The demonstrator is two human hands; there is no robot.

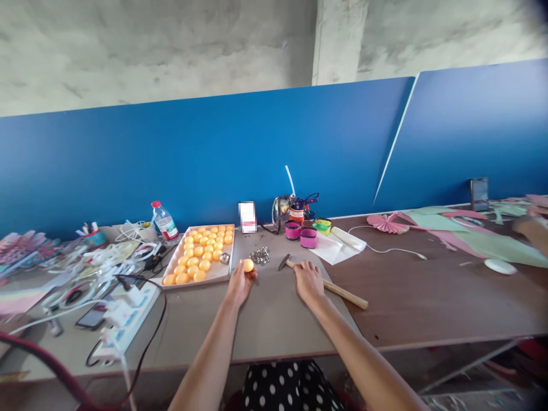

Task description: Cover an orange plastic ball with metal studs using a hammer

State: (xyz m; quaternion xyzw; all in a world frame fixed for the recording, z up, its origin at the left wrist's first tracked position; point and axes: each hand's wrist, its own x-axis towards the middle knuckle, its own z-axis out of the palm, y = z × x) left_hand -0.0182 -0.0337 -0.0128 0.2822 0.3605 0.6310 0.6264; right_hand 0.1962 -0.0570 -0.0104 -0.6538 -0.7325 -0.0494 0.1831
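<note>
My left hand (241,284) is closed around an orange ping-pong ball (249,265), which shows above the fingers. My right hand (309,278) lies over the wooden handle of a hammer (346,294), fingers curled down on it. The hammer's dark head (283,262) points left on the grey mat (274,319). Between the hands and a little farther back is a pile of small shiny metal pieces (260,256). Left of my left hand, a shallow white box (220,274) contains several more orange balls (193,261) and a small silvery clump (225,258).
A power strip (128,325) with plugs and tangled cables lies at left, near a bottle (165,221). Pink and yellow-green bands (308,237) stand behind the hammer, beside white sheets (338,246). Paper decorations (462,228) and another person's blurred hand (531,231) are far right.
</note>
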